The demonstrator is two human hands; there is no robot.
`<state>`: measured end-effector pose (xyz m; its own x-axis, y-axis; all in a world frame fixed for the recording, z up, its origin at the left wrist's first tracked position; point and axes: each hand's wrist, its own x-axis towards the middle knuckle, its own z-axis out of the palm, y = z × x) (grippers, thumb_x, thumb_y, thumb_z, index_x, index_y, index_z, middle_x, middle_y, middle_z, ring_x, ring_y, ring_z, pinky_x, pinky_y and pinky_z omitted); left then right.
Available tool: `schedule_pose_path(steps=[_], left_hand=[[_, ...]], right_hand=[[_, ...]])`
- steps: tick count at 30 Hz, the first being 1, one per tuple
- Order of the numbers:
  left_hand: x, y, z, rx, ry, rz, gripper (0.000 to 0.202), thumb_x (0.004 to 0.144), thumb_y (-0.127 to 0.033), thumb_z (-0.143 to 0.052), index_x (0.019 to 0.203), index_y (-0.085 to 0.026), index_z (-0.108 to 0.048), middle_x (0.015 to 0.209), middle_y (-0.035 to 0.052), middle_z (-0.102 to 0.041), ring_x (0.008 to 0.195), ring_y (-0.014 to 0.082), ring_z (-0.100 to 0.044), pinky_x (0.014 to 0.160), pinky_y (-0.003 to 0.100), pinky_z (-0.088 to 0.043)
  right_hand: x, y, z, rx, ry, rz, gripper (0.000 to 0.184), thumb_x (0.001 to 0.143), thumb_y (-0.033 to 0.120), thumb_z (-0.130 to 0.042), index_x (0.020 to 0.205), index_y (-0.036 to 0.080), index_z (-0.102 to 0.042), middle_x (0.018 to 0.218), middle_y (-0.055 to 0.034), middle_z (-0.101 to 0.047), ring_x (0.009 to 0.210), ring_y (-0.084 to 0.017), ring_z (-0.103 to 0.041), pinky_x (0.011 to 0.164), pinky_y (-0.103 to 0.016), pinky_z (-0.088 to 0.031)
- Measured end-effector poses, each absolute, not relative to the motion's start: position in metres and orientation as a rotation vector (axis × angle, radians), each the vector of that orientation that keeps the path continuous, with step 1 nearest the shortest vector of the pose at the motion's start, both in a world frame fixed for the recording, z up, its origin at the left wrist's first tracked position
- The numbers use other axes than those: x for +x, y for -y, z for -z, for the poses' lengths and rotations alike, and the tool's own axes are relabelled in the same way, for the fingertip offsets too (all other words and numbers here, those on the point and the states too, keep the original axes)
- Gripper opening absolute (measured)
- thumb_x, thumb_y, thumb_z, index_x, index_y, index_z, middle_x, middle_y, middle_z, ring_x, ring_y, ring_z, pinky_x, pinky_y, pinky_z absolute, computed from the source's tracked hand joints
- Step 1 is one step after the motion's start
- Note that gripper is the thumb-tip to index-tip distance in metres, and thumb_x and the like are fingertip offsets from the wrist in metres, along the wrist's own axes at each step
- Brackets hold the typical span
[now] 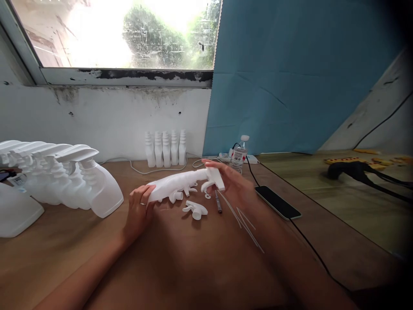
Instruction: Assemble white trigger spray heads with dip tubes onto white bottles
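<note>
A white spray bottle lies sideways in the air just above the brown table, held between both hands. My left hand grips its base end. My right hand is closed round the trigger sprayer head at the other end. Under the bottle lie loose white trigger heads and small white parts. Beside my right hand lie a dark pen-like tool and thin clear dip tubes.
A row of finished white spray bottles lies at the left. Several empty white bottles stand by the wall. A water bottle, a black phone with cable, and a power strip sit to the right.
</note>
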<state>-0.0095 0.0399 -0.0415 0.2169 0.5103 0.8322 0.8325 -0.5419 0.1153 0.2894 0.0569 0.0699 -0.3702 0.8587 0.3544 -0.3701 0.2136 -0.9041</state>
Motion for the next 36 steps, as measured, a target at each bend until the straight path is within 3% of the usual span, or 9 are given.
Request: schedule_pose_path(steps=[3,6,8,11,15,19,25,31,36], left_hand=[[-0.010,-0.026,0.041,-2.171,1.337,1.426,0.039,0.094,-0.023,-0.046,0.133,-0.024,-0.043,0.123,0.0120,-0.053,0.114,0.0254,-0.051,0.096,0.040,-0.041],[-0.007,-0.017,0.042,-2.252,1.373,1.589,0.033,0.094,-0.025,-0.046,0.127,-0.023,-0.046,0.119,0.0106,-0.052,0.110,0.0235,-0.053,0.093,0.036,-0.044],[-0.004,-0.014,0.043,-2.337,1.404,1.666,0.031,0.094,-0.025,-0.045,0.125,-0.023,-0.047,0.118,0.0100,-0.053,0.108,0.0222,-0.054,0.092,0.034,-0.045],[0.001,-0.013,0.047,-2.505,1.449,1.728,0.029,0.095,-0.025,-0.045,0.123,-0.022,-0.048,0.119,0.0103,-0.053,0.108,0.0215,-0.054,0.093,0.034,-0.045],[0.004,-0.016,0.050,-2.845,1.333,1.737,0.027,0.093,-0.026,-0.049,0.118,-0.018,-0.053,0.118,0.0125,-0.054,0.112,0.0235,-0.053,0.095,0.035,-0.046],[0.003,-0.018,0.046,-3.063,1.277,1.813,0.024,0.091,-0.026,-0.054,0.112,-0.016,-0.055,0.112,0.0120,-0.056,0.106,0.0225,-0.055,0.091,0.034,-0.049],[0.010,-0.013,0.035,-3.326,1.474,1.603,0.022,0.086,-0.031,-0.060,0.102,-0.017,-0.054,0.099,0.0067,-0.059,0.095,0.0195,-0.059,0.090,0.034,-0.052],[0.009,-0.022,0.013,-3.440,1.417,1.430,0.035,0.086,-0.037,-0.061,0.115,-0.019,-0.055,0.105,0.0090,-0.061,0.099,0.0216,-0.059,0.089,0.036,-0.052],[0.007,-0.029,-0.058,-3.065,0.995,2.059,0.056,0.086,-0.058,-0.052,0.130,-0.024,-0.047,0.116,0.0115,-0.059,0.098,0.0218,-0.060,0.081,0.034,-0.052]], right_hand=[[0.289,-0.045,-0.110,-0.452,1.600,-1.640,0.064,0.070,0.040,-0.075,0.129,0.024,-0.058,0.104,-0.0069,-0.067,0.084,-0.026,-0.068,0.076,-0.049,-0.056],[0.283,-0.036,-0.135,-0.445,1.682,-1.563,0.066,0.064,0.022,-0.080,0.127,0.023,-0.059,0.094,-0.0038,-0.067,0.083,-0.023,-0.068,0.072,-0.044,-0.058],[0.274,-0.033,-0.140,-0.465,1.735,-1.442,0.063,0.064,0.019,-0.080,0.124,0.021,-0.060,0.085,-0.0016,-0.065,0.075,-0.020,-0.067,0.063,-0.037,-0.058],[0.257,-0.037,-0.131,-0.567,1.805,-1.142,0.051,0.066,0.022,-0.081,0.114,0.023,-0.065,0.082,-0.0003,-0.064,0.069,-0.015,-0.062,0.057,-0.028,-0.053],[0.237,-0.053,-0.108,-0.610,1.756,-0.806,0.023,0.070,0.032,-0.079,0.085,0.018,-0.069,0.086,-0.0020,-0.064,0.072,-0.013,-0.059,0.057,-0.023,-0.047],[0.226,-0.060,-0.095,-0.621,1.592,-0.990,0.028,0.073,0.040,-0.076,0.084,0.018,-0.063,0.072,-0.0005,-0.066,0.066,-0.013,-0.062,0.057,-0.024,-0.048],[0.207,-0.047,-0.094,-0.564,1.473,-1.227,0.039,0.063,0.037,-0.083,0.086,0.019,-0.058,0.069,0.0010,-0.068,0.062,-0.015,-0.065,0.058,-0.028,-0.051],[0.201,-0.052,-0.072,-0.467,1.497,-1.279,0.034,0.071,0.037,-0.078,0.092,0.018,-0.059,0.076,-0.0004,-0.069,0.066,-0.015,-0.066,0.063,-0.029,-0.053],[0.203,-0.051,-0.065,-0.471,1.576,-1.276,0.030,0.078,0.041,-0.072,0.090,0.016,-0.062,0.073,-0.0019,-0.067,0.068,-0.014,-0.063,0.061,-0.027,-0.050]])
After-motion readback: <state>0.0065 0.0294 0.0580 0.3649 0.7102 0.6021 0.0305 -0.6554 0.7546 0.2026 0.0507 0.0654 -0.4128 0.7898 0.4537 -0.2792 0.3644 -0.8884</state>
